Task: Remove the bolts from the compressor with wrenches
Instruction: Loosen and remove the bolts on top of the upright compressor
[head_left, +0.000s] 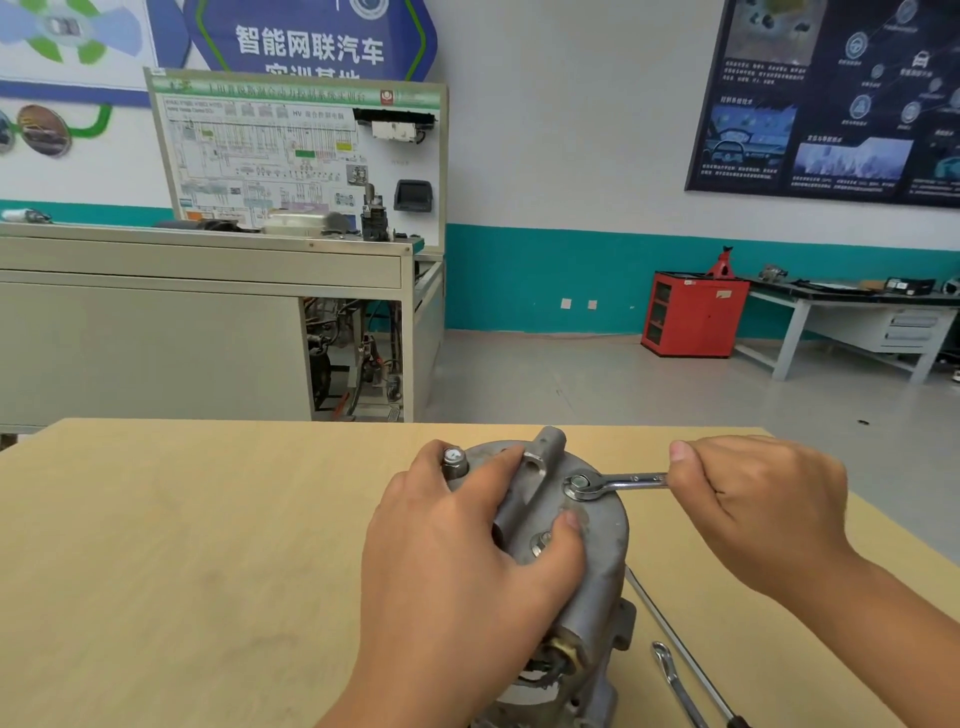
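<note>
A grey metal compressor (597, 551) stands on end on the wooden table (182, 545). My left hand (467, 561) grips its top across the raised bar, fingers curled over it. A raised bolt (454, 461) sticks up at the back left of the top, just past my fingertips. Another bolt (540, 543) sits by my thumb. My right hand (753, 504) holds the handle of a silver wrench (618, 483), whose ring end sits on a bolt (577, 483) at the top's right side.
A second wrench (675, 680) and a long thin screwdriver (685, 660) lie on the table to the right of the compressor. Beyond the table's far edge stand a beige training bench (208, 322), a red cabinet (693, 314) and a grey workbench (857, 322).
</note>
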